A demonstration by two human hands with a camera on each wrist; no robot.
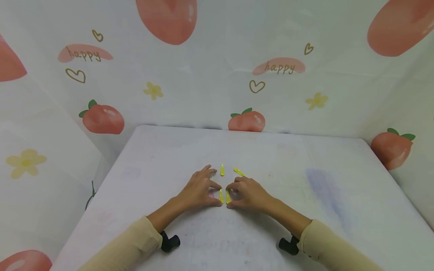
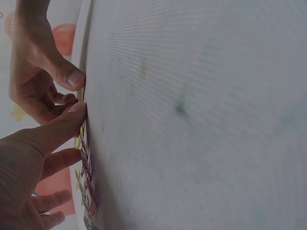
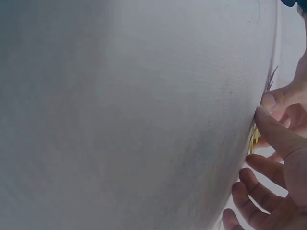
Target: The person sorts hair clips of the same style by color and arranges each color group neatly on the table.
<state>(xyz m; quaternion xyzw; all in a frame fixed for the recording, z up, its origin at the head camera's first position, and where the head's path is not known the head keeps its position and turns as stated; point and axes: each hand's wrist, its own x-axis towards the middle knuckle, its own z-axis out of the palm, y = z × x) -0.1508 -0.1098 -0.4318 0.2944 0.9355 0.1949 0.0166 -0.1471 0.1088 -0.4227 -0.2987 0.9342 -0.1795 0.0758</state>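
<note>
My left hand (image 1: 199, 189) holds a yellow snap hair clip (image 1: 221, 196) end to end, thumb at the near end and index finger at the far end. My right hand (image 1: 251, 192) grips a second yellow hair clip (image 1: 228, 195) the same way, close beside the first. Both clips are on or just above the white table. Beyond the hands lie an upright yellow clip (image 1: 222, 170) and a slanted yellow clip (image 1: 239, 172), the latter near the right fingers. Pinkish clips (image 2: 87, 160) show beside the left fingers in the left wrist view, mostly hidden by that hand in the head view.
The white table (image 1: 271, 158) carries a bluish stain (image 1: 325, 192) at the right. Behind it hangs a white curtain (image 1: 210, 75) printed with peaches and flowers. A black wrist device (image 1: 170, 242) sits under the left sleeve, and another black device (image 1: 289, 245) under the right.
</note>
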